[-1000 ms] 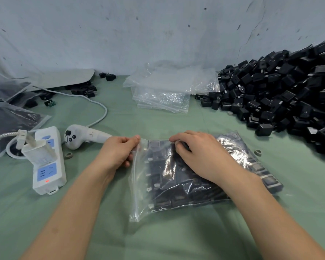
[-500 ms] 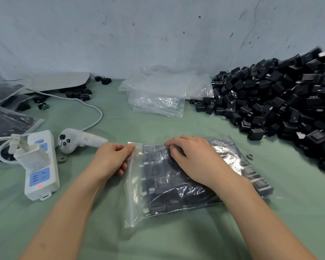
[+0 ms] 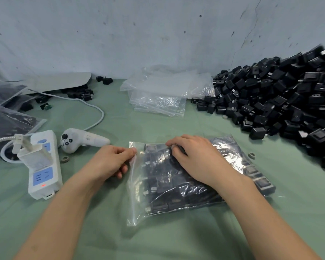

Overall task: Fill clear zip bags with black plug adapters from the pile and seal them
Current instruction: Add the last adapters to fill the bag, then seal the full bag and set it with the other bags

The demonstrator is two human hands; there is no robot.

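Filled zip bag of black plug adapters lies flat on green table cover, centre front, zip edge to the left; left hand pinches its far-left corner between thumb and forefinger. Right hand lies palm-down on the bag, fingertips bent onto the far edge; can't tell if it pinches the plastic or only presses. Adapter pile far right, stack of empty zip bags behind, power strip and white controller left.
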